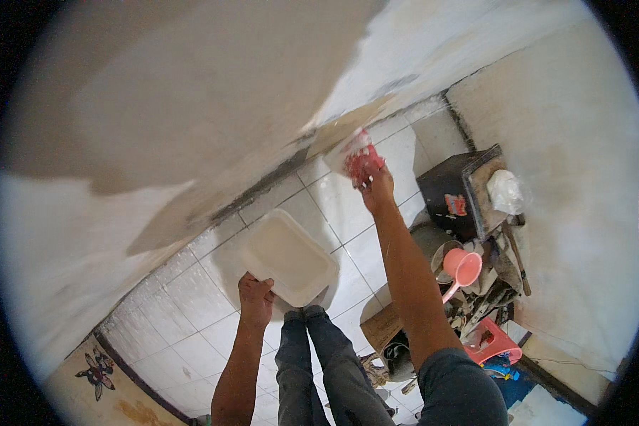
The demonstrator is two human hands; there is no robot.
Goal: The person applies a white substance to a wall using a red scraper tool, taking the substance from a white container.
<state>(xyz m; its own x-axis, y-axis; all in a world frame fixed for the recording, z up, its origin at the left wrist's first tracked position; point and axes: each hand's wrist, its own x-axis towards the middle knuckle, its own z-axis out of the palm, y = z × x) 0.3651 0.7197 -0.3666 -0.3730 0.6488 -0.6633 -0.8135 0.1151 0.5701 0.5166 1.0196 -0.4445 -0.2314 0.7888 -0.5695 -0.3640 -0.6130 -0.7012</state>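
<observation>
My left hand [257, 297] grips the near left edge of a shallow cream rectangular tray [285, 255], thumb on top of its rim. The tray is held above the tiles in front of my legs, and nothing shows inside it. My right arm reaches forward toward the wall. In my right hand [373, 183], closed around it, is a crumpled red-and-white plastic packet [356, 156]; motion blur hides its details and what it may contain.
A stained wall [192, 106] rises ahead and left of the white tiled floor [348, 206]. To the right stand a black box [447, 195] with a white plastic bag [505, 192] on it, a pink dipper [463, 266], a pink plastic stool [491, 342], a cardboard box [381, 325] and assorted clutter.
</observation>
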